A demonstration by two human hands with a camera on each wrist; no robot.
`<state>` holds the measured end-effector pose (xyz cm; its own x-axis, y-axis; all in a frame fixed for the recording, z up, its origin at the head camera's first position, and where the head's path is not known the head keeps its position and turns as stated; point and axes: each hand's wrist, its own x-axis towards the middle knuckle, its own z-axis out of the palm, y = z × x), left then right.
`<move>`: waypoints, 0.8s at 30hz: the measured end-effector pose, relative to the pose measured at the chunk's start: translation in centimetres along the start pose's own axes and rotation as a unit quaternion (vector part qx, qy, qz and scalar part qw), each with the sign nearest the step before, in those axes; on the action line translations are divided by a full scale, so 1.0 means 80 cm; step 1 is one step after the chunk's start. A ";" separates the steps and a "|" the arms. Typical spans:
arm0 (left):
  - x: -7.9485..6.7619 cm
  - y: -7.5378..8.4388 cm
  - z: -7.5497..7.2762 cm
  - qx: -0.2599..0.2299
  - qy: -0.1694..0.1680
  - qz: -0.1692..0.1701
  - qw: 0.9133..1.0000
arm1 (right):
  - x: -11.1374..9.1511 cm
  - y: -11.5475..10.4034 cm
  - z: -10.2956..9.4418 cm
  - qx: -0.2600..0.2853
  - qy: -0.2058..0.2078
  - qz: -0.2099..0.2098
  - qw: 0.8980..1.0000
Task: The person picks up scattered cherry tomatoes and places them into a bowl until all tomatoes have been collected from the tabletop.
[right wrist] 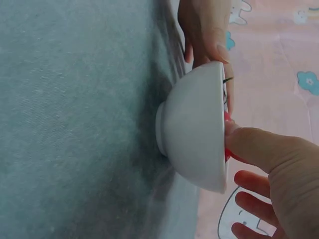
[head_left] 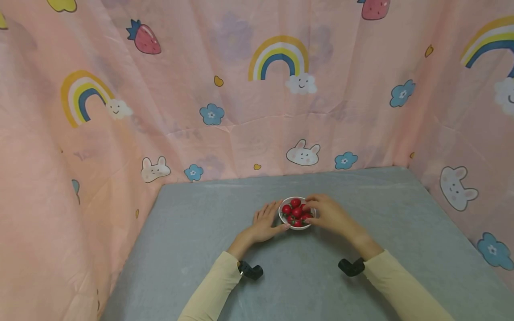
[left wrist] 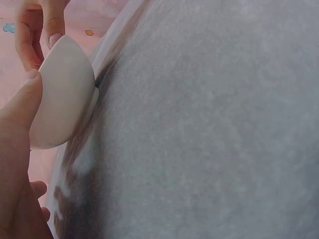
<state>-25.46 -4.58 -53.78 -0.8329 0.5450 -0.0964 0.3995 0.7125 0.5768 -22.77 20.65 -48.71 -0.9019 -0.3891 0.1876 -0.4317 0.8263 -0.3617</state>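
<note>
A white bowl [head_left: 296,228] filled with several red cherry tomatoes [head_left: 296,212] stands on the grey table. My left hand [head_left: 265,225] is beside the bowl's left side, fingers straight and spread, its thumb touching the near rim. In the left wrist view that thumb [left wrist: 30,94] lies against the bowl's wall. From the right my right hand [head_left: 331,216] reaches over the rim, thumb and fingertips among the cherry tomatoes. The right wrist view shows its thumb [right wrist: 249,142] touching a red cherry tomato at the rim. Whether the fingers pinch one is hidden.
The grey tabletop [head_left: 192,249] extends around the bowl. A pink curtain [head_left: 180,80] with rainbows, rabbits and flowers hangs behind and at both sides. Small black devices [head_left: 250,270] are worn on both wrists.
</note>
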 end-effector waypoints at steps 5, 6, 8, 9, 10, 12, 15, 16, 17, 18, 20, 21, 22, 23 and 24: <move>0.000 0.000 -0.001 0.000 0.002 -0.001 1.000 | 0.008 -0.005 -0.002 -0.004 -0.006 0.011 1.000; -0.001 0.000 -0.001 0.001 0.003 -0.001 1.000 | 0.009 -0.005 -0.003 -0.004 -0.006 0.010 1.000; 0.000 0.000 -0.001 0.003 0.001 0.000 1.000 | 0.011 -0.005 -0.004 -0.002 -0.009 0.010 1.000; 0.000 0.001 -0.001 0.003 0.000 0.001 1.000 | 0.011 -0.005 -0.004 -0.001 -0.011 0.009 1.000; 0.000 0.001 -0.001 0.001 0.000 0.002 1.000 | 0.011 -0.004 -0.005 0.000 -0.011 0.010 1.000; 0.000 0.001 -0.001 -0.001 -0.001 0.004 1.000 | 0.010 -0.003 -0.006 0.007 -0.012 0.015 1.000; 0.001 0.001 -0.002 -0.004 0.000 0.007 1.000 | 0.009 0.002 -0.008 0.016 -0.009 0.022 1.000; 0.001 0.001 -0.002 -0.006 0.001 0.007 1.000 | 0.009 0.003 -0.008 0.017 -0.008 0.023 1.000; 0.001 0.001 -0.003 -0.006 0.002 0.007 1.000 | 0.008 0.004 -0.008 0.018 -0.008 0.023 1.000; 0.001 0.001 -0.003 -0.006 0.002 0.007 1.000 | 0.008 0.005 -0.009 0.017 -0.008 0.022 1.000; 0.001 0.000 -0.003 -0.002 0.001 0.006 1.000 | 0.008 0.007 -0.009 0.011 -0.009 0.019 1.000; 0.001 0.000 -0.002 -0.001 0.001 0.005 1.000 | 0.008 0.007 -0.009 0.007 -0.011 0.018 1.000; 0.001 0.000 -0.002 0.001 0.000 0.004 1.000 | 0.007 0.006 -0.008 0.005 -0.013 0.018 1.000; 0.001 -0.001 -0.002 0.002 0.000 0.004 1.000 | 0.007 0.006 -0.008 0.003 -0.014 0.017 1.000; 0.001 -0.001 -0.002 0.004 -0.001 0.003 1.000 | 0.007 0.006 -0.008 0.001 -0.014 0.017 1.000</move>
<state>-25.63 -4.66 -53.70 -0.8293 0.5508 -0.0945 0.4079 0.7121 0.5714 -23.47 21.06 -48.22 -0.9160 -0.3724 0.1490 -0.4009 0.8382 -0.3698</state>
